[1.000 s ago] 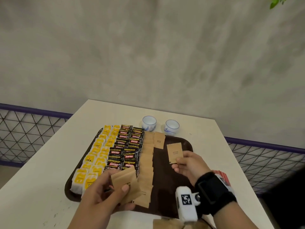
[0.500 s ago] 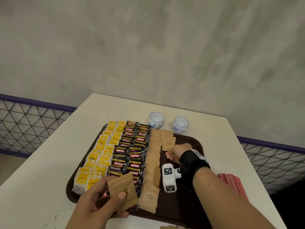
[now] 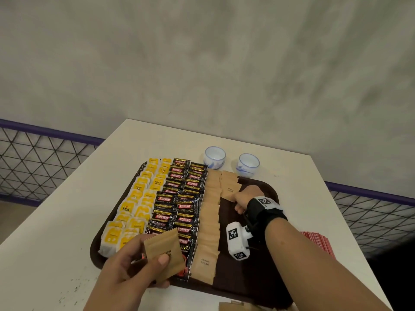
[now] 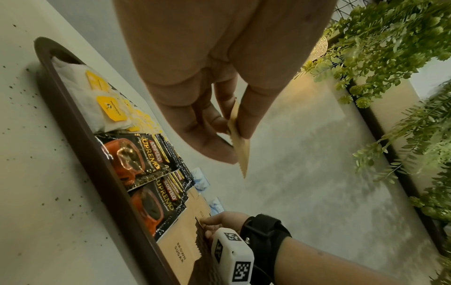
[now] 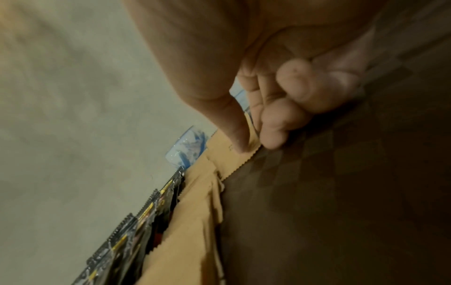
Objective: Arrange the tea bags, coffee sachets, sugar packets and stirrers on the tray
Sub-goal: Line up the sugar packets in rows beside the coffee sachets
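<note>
A brown tray [image 3: 247,272] holds columns of yellow tea bags [image 3: 137,198], black coffee sachets [image 3: 179,198] and brown sugar packets [image 3: 210,221]. A second sugar column starts at the far end. There my right hand [image 3: 239,196] pinches the near edge of a sugar packet [image 3: 230,190] that lies flat on the tray. In the right wrist view the thumb [image 5: 240,148] presses on that packet [image 5: 227,154]. My left hand [image 3: 160,263] holds a small stack of sugar packets [image 3: 162,250] above the tray's near left corner, pinched between thumb and fingers [image 4: 219,123]. Red stirrers [image 3: 318,241] lie on the table right of the tray.
Two small white-and-blue cups [image 3: 215,157] [image 3: 248,163] stand just beyond the tray's far edge. More brown packets [image 3: 238,307] lie on the white table [image 3: 56,221] at the near edge. A wire mesh fence [image 3: 33,158] runs behind the table on both sides.
My right hand carried one sugar packet from the tray's middle to the far end and set it down on the second sugar column. The left hand kept hold of its stack.
</note>
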